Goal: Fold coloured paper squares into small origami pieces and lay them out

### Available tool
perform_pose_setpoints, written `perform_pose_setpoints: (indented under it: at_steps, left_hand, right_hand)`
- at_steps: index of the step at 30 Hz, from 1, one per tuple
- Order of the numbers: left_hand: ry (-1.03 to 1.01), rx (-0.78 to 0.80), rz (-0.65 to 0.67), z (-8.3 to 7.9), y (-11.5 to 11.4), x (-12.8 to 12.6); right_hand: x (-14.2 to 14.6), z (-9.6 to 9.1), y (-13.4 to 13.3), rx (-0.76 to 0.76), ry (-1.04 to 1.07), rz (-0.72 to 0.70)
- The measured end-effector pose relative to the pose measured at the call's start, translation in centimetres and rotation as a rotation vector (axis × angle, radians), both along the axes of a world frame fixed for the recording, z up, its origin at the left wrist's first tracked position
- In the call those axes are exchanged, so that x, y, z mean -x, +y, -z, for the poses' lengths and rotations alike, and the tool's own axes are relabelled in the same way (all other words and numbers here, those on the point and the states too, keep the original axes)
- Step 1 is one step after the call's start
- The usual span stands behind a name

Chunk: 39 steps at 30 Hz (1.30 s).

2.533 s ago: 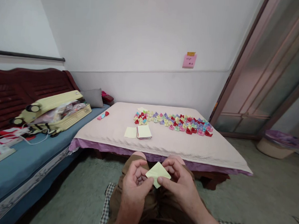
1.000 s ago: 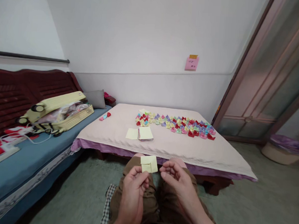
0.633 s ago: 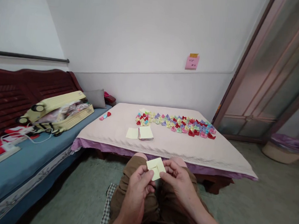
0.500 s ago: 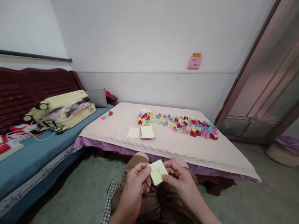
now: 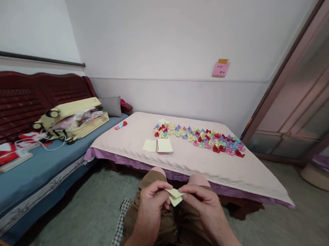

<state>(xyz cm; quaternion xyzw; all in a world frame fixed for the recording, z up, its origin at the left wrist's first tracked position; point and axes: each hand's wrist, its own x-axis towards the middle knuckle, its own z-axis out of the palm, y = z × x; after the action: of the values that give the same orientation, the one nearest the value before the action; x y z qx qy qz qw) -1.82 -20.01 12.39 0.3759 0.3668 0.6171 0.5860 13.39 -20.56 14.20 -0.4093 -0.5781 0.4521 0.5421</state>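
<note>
A small pale yellow folded paper [image 5: 175, 201] is held between my two hands above my lap. My left hand [image 5: 153, 202] pinches its left corner between thumb and fingers. On the other side, my right hand [image 5: 201, 203] grips the right corner the same way. The paper's upper part is bent, and a lower point hangs beneath. In front of me on the bed-like table, a stack of square paper [image 5: 164, 146] lies beside a single yellow sheet [image 5: 149, 145]. Behind them spread many folded paper pieces [image 5: 201, 136] in red, yellow, purple, pink, green and blue.
The low table [image 5: 129, 147] has a cream cover over purple cloth. A few folded pieces [image 5: 121, 125] sit at its left. Left stands a wooden bench with an open yellow suitcase [image 5: 78, 123] and a grey pillow [image 5: 111, 105]. A pink note [image 5: 220, 69] hangs on the wall.
The yellow paper has gone from a flat square facing me to a bent shape with its corners drawn in. Both hands keep hold of it. The view has shifted slightly left.
</note>
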Motion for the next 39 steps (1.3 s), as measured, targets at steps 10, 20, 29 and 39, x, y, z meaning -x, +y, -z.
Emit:
perform_pose_setpoints:
  at_steps: [10, 20, 29, 39]
  left_hand:
    - [0.2, -0.153, 0.038, -0.9, -0.5, 0.5]
    - [0.289, -0.193, -0.068, -0.9, -0.7, 0.4]
    - [0.279, -0.142, -0.033, -1.5, -1.0, 0.0]
    - [0.568, -0.281, 0.074, -1.7, -0.9, 0.5]
  right_hand:
    - [-1.0, -1.2, -0.2, -0.205, -0.167, -0.05]
    - [-1.7, -2.0, -0.6, -0.222, -0.252, -0.031]
    - [-0.4, -1.4, -0.8, -0.491, -0.517, 0.131]
    - [-0.3, -2.0, -0.9, -0.462, -0.514, 0.129]
